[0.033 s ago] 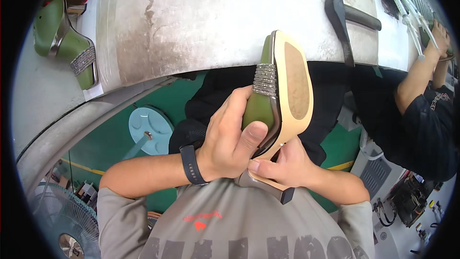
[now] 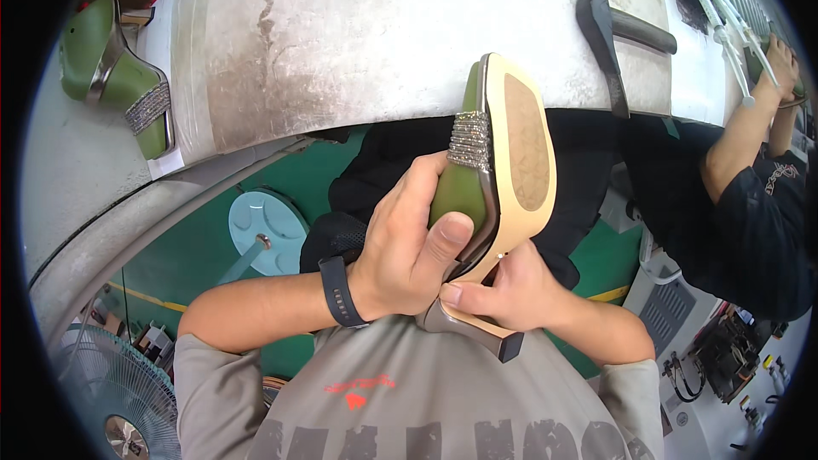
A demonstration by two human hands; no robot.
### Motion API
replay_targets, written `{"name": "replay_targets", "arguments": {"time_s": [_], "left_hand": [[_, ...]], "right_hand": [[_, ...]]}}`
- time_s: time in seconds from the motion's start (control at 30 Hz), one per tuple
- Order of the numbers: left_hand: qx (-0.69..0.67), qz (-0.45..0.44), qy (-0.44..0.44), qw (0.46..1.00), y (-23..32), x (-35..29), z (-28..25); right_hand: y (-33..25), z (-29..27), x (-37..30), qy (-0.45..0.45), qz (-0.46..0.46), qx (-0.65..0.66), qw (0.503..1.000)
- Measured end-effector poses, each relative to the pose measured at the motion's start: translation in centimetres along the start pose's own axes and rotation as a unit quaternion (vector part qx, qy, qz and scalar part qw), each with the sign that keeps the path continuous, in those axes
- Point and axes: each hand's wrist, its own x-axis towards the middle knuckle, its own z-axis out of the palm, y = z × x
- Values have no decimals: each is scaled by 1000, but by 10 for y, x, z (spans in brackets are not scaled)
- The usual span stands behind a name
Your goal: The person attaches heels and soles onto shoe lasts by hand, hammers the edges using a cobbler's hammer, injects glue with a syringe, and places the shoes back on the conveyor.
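Observation:
Between my hands is a green high-heeled shoe (image 2: 467,192) with a sparkly band, turned so its beige sole (image 2: 528,145) faces right and its toe points toward the bench. My left hand (image 2: 409,243) is wrapped round the green side, the thumb pressed along it. Down at the heel end, my right hand (image 2: 511,290) grips the shoe, its thumb on the inner face of the heel (image 2: 473,330). The dark heel tip lies close to my shirt. Most of my right fingers are hidden behind the sole.
A matching green shoe (image 2: 111,77) lies on the bench at far left. The stained pale bench top (image 2: 383,34) curves ahead, with a dark strap (image 2: 596,25) and a bar at its right. A blue round stool (image 2: 267,234) and a fan (image 2: 119,392) stand left; a co-worker's arm (image 2: 754,123) shows at right.
Almost nothing differs. The shoe and my hands have shifted very slightly to the left, with the same hold.

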Motion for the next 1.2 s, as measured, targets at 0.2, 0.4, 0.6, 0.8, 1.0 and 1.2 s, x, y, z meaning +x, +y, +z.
{"name": "replay_targets", "arguments": {"time_s": [0.2,0.4,0.6,0.8,1.0,1.2], "left_hand": [[-59,-8,-24,998,-3,1,-8],[-34,-16,-71,997,-1,5,-16],[20,-13,-53,998,2,2,-13],[38,-16,-44,998,4,3,-11],[78,-1,-25,997,7,5,-7],[103,1,-27,994,21,9,-10]], "right_hand": [[-7,-17,-5,-12,74,95,993],[-10,-15,-3,-4,47,89,995],[-4,-6,-5,20,29,120,992],[-9,4,-9,45,51,111,992],[13,11,-8,105,-25,70,992],[7,14,-6,51,-21,92,994]]}}
